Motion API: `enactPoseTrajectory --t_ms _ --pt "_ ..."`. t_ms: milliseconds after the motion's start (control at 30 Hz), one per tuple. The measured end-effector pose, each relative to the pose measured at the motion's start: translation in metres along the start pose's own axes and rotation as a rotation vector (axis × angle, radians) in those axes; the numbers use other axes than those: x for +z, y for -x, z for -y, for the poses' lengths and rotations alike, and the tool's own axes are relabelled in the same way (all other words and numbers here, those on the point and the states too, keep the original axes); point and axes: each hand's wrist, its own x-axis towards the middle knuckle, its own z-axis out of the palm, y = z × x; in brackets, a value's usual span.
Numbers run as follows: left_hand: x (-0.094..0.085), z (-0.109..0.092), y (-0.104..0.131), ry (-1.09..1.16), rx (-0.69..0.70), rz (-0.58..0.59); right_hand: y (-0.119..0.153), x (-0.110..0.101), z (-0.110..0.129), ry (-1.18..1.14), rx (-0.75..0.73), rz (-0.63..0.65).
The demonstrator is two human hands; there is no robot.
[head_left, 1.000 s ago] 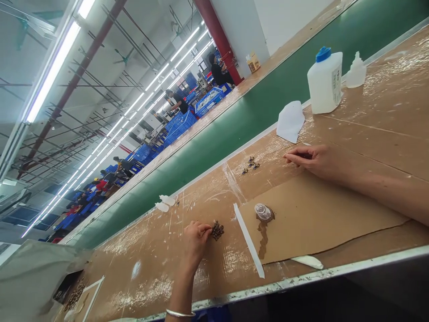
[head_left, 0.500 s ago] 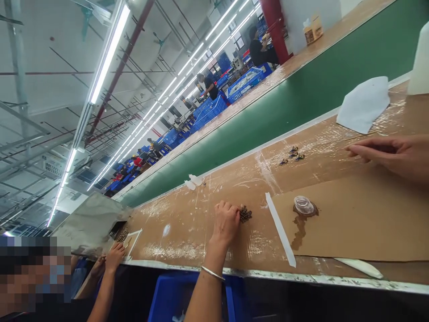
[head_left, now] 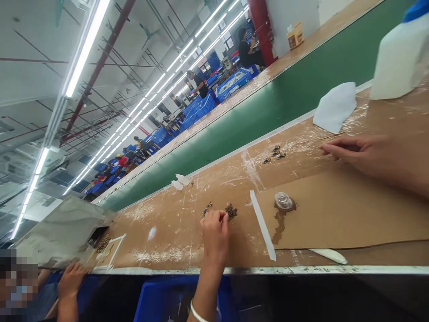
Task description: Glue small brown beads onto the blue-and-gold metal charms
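Note:
My left hand [head_left: 215,230] is just above the table, fingers curled and thumb against the index finger; anything in them is too small to make out. Right beside its fingertips lies a small pile of dark metallic pieces [head_left: 231,210]. A few blue-and-gold pieces [head_left: 207,208] lie just beyond its knuckles. My right hand [head_left: 355,151] hovers at the right with its fingers pinched together, and what they hold, if anything, is hidden. A thin stick [head_left: 330,136] shows just behind these fingers; I cannot tell whether they touch it. A small cluster of shiny dark pieces [head_left: 276,153] lies left of this hand.
A clear round cup [head_left: 283,201] sits in a brown wet stain on a cardboard sheet [head_left: 335,214]. White cloth [head_left: 335,107] and a large white jug [head_left: 395,67] stand at the back right. Small white bottles [head_left: 181,180] lie farther left. A co-worker's hand [head_left: 72,279] is at the table's left end.
The view has shifted to the right. My left hand has drawn back and left from the dark pile, and blue-and-gold pieces now show beyond it. The co-worker's hand has moved toward the table edge.

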Motion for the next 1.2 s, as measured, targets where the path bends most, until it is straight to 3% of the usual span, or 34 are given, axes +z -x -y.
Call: enactPoseTrajectory --t_ms 200,333,467,733,1000,1100,1200 --pt "0.016 -0.025 0.035 0.010 0.100 0.000 -0.007 -0.022 0.002 0.055 0.005 0.146" --pt "0.030 -0.025 0.038 -0.124 0.179 -0.093 -0.004 -0.027 0.012 0.038 -0.006 0.155" --pt "0.035 -0.020 0.043 -0.077 0.198 -0.120 -0.005 -0.025 0.010 -0.006 -0.030 0.107" --pt "0.023 0.000 0.058 0.106 0.035 -0.042 -0.008 -0.022 0.003 -0.065 -0.061 0.065" --pt "0.024 -0.008 0.056 0.253 -0.050 0.020 -0.008 -0.020 0.002 -0.085 -0.039 0.057" --pt "0.019 -0.001 0.048 0.236 -0.101 -0.023 -0.007 -0.022 0.006 -0.081 -0.024 0.049" --pt "0.009 0.024 0.029 0.139 -0.177 -0.116 -0.006 -0.024 0.010 -0.082 -0.016 0.044"
